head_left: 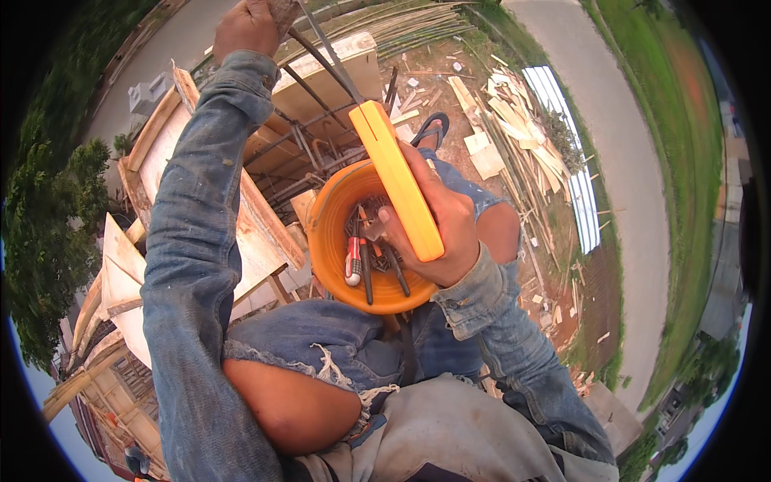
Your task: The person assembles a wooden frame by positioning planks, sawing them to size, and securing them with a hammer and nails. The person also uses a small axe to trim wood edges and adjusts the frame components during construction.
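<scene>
Only the head view here, looking straight down. The right hand (451, 215) has a good grip on a chunky yellow-orange bar (397, 181), thumb on one side and fingers wrapped round the other. Can't tell what sort of tool it is, but there's a slit near its far end. It's held above the orange bucket (328, 261), crossing the right side of the rim, with the far end sticking out past the top edge.

The left hand (247, 34) is way up at the top of the view and partly cut off, so I can't tell if the fingers are gripping anything. A thin grey strip (329, 52) runs from beside that hand down toward the far end of the bar; can't say if it's attached.

Inside the bucket, a red-and-white handled tool (353, 261) leans by the left wall, next to some dark tool handles (367, 273) reaching toward the near edge. Small dark metal bits sit under them.

Around it: steel bars (309, 90) just past the bucket's top left edge, a ripped denim knee (293, 406) below, and off to the right scrap wood (526, 132) beside a white corrugated sheet (569, 157).
</scene>
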Tool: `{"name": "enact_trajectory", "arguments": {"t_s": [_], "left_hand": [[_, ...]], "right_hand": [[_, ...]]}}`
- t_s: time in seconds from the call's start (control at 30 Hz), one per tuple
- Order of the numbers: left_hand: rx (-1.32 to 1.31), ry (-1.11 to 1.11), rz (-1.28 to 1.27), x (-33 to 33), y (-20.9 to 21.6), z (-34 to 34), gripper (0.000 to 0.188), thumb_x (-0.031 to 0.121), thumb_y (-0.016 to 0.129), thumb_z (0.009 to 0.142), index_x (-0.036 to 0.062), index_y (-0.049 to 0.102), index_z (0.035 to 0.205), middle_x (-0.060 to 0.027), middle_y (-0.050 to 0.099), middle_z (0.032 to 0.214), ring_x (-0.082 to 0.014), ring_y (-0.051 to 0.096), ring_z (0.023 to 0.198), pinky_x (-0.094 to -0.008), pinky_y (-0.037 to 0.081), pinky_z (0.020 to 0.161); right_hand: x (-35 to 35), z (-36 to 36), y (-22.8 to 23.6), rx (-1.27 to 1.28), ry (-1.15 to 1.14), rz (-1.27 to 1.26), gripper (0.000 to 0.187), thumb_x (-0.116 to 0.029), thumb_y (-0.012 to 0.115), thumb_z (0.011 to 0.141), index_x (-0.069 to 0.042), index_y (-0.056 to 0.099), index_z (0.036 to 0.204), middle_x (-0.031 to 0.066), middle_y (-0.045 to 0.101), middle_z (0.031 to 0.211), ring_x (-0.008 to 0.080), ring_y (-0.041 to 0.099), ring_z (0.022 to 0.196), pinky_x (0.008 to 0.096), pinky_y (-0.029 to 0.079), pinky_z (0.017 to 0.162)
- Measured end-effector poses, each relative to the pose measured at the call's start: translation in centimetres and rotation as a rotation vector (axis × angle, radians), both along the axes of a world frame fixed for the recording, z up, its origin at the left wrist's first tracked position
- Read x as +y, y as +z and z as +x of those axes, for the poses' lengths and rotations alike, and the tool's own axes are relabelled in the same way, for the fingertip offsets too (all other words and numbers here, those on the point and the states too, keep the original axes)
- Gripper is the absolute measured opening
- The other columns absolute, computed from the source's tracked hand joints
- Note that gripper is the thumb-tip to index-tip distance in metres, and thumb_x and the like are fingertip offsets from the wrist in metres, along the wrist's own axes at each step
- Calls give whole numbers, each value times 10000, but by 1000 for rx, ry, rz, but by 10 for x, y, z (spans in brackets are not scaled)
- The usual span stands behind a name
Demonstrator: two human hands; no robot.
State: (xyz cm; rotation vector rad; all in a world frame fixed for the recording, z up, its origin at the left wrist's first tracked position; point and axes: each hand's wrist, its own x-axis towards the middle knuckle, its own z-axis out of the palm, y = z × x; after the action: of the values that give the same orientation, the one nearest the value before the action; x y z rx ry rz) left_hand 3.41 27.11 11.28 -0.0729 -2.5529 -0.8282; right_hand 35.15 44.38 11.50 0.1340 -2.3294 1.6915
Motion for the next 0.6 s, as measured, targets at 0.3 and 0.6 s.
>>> {"name": "enact_trajectory", "arguments": {"t_s": [0.3,0.6], "left_hand": [[-35,-52,-135,6,14,15,504,469,338,977,95,673,943,-197,678,874,-418,639,816,-500,505,741],[519,37,-516,10,-19,0,302,326,500,920,61,644,946,-156,618,658,-369,640,660,-490,512,577]], "right_hand": [[17,77,13,-82,-50,184,641,-85,668,801,77,429,1373,132,704,923,163,679,724,272,530,710],[0,-63,11,99,-34,144,564,-46,650,814,16,486,1350,90,663,804,139,639,694,276,519,653]]}}
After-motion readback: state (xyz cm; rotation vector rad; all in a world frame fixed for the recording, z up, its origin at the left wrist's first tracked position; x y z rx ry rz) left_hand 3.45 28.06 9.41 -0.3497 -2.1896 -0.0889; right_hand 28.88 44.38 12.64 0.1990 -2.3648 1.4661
